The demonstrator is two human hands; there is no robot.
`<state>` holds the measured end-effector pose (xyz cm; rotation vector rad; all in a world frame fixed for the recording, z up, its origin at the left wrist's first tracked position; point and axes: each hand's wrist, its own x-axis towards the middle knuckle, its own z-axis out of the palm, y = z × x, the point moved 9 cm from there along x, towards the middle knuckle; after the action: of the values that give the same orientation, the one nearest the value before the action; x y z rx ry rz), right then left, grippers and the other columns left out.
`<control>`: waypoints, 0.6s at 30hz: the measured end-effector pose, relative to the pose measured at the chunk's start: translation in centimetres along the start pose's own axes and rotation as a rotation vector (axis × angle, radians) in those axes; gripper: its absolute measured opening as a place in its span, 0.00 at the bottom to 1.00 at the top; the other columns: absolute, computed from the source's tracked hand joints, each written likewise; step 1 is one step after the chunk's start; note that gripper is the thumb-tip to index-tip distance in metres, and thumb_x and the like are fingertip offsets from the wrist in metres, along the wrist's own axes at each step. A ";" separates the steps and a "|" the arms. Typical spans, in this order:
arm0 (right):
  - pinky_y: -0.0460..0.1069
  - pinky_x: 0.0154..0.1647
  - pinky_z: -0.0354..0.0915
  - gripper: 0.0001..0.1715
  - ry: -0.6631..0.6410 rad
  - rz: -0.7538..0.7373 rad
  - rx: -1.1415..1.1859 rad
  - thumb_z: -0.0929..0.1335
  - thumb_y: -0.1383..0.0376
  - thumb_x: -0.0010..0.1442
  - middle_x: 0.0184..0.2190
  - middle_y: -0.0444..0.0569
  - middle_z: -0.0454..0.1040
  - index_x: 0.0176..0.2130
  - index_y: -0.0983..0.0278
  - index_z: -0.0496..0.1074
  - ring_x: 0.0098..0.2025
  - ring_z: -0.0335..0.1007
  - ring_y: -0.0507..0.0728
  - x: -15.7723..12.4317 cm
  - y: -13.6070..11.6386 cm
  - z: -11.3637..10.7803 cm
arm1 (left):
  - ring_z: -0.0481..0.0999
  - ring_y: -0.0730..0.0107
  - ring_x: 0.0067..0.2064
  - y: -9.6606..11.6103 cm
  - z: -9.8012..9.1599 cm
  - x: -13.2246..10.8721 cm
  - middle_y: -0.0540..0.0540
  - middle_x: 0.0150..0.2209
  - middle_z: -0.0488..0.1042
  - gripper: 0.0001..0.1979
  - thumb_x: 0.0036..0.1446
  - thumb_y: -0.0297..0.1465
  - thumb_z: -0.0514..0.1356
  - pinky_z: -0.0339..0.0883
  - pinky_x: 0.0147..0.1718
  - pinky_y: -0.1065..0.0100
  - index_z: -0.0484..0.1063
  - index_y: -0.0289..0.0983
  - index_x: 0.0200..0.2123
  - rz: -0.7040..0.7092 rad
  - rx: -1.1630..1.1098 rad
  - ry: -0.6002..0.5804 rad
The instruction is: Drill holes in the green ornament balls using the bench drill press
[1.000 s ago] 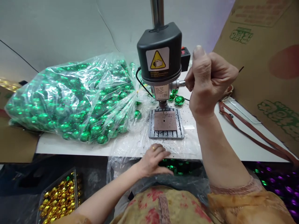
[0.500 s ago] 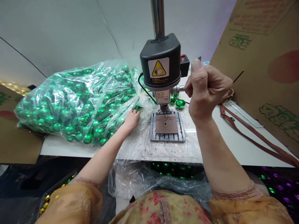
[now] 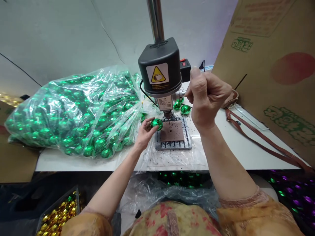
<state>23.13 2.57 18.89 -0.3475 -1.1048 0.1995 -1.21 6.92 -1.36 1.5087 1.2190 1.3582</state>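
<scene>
A shiny green faceted bead [image 3: 157, 123] is pinched between the thumb and fingers of my left hand [image 3: 145, 134], at the left edge of the drill press base [image 3: 173, 145]. My right hand [image 3: 209, 96] is wrapped round the feed handle [image 3: 182, 93] on the right side of the drill press [image 3: 159, 67]. Below the chuck [image 3: 168, 114], a brown board [image 3: 172, 132] with a small dark hole lies on the slotted base, scattered with dark shavings. To the left lies a clear plastic bag [image 3: 73, 111] full of green beads.
Two loose green beads [image 3: 185, 109] sit behind the base on the right. A brown strap [image 3: 261, 139] crosses the white table [image 3: 81, 164] beside a large cardboard box [image 3: 278, 82]. Gold beads [image 3: 59, 211] fill a container at lower left. Purple and green beads [image 3: 292, 196] lie at lower right.
My left hand has come away from the mouth of the bag, moving right to the base with a green bead in its fingers. My right hand still grips the handle. The view has shifted slightly.
</scene>
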 end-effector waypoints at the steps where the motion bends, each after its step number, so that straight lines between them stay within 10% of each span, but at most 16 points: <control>1: 0.46 0.19 0.53 0.27 -0.004 0.001 0.001 0.67 0.62 0.65 0.13 0.37 0.56 0.17 0.64 0.60 0.16 0.50 0.42 0.0 0.1 0.0 | 0.79 0.65 0.42 -0.3 0.6 -0.1 0.43 0.44 0.79 0.27 0.52 0.43 0.70 0.74 0.43 0.63 0.72 0.39 0.52 0.006 0.041 -0.024; 9: 0.45 0.19 0.54 0.25 -0.019 0.001 -0.067 0.67 0.61 0.65 0.13 0.36 0.58 0.18 0.63 0.61 0.16 0.50 0.42 -0.1 0.0 -0.1 | 0.73 0.58 0.56 1.1 3.8 -0.7 0.41 0.51 0.73 0.19 0.60 0.40 0.65 0.68 0.57 0.55 0.75 0.43 0.54 0.301 0.408 -0.116; 18: 0.43 0.20 0.56 0.26 -0.019 0.034 -0.058 0.67 0.60 0.65 0.14 0.36 0.58 0.18 0.64 0.62 0.17 0.51 0.41 -0.5 0.2 -0.3 | 0.73 0.58 0.60 -1.8 4.5 -0.8 0.39 0.58 0.72 0.29 0.62 0.43 0.63 0.66 0.61 0.54 0.63 0.42 0.64 0.135 0.183 -0.074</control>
<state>23.19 2.52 18.33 -0.4173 -1.1259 0.2014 2.98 6.94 -3.95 1.7819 1.2412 1.2927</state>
